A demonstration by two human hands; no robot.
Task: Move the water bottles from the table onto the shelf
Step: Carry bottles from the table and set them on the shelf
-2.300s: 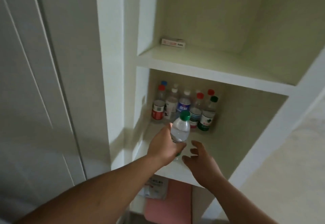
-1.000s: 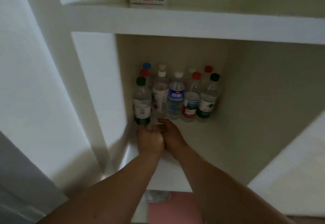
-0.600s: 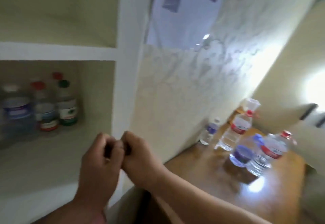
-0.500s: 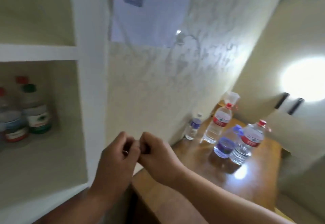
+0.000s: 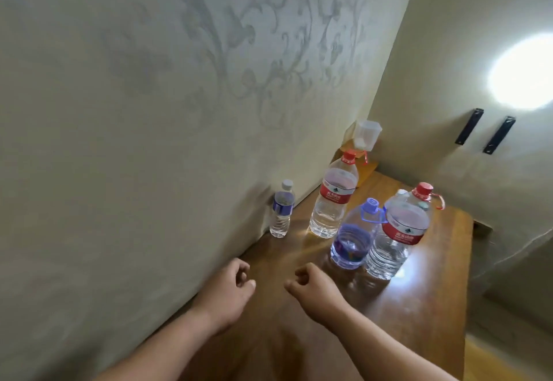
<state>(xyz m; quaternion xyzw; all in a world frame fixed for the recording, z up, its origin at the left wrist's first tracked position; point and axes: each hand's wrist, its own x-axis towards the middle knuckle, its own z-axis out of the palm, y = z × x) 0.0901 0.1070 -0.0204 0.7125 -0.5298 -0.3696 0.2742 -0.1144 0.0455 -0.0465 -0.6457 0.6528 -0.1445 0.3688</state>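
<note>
Several water bottles stand on the wooden table point(image 5: 434, 285). A small bottle with a white cap and blue label point(image 5: 281, 210) stands against the wall. Behind it is a large red-capped bottle point(image 5: 333, 198). A blue-capped jug point(image 5: 353, 231) and a second large red-capped bottle point(image 5: 399, 231) stand side by side nearer the middle. My left hand point(image 5: 230, 288) and my right hand point(image 5: 311, 288) hover over the table's near part, both loosely curled into fists with nothing in them, a short gap between them. The shelf is out of view.
A patterned wall point(image 5: 149, 111) runs along the table's left side. A clear plastic container point(image 5: 366, 136) sits on a small raised ledge in the far corner. Two dark brackets point(image 5: 484, 133) hang on the far wall beside a bright light spot.
My view swung right from the shelf, where the green-capped bottle was left, to the table. My hands, touching before, have drawn apart and lowered over the tabletop.
</note>
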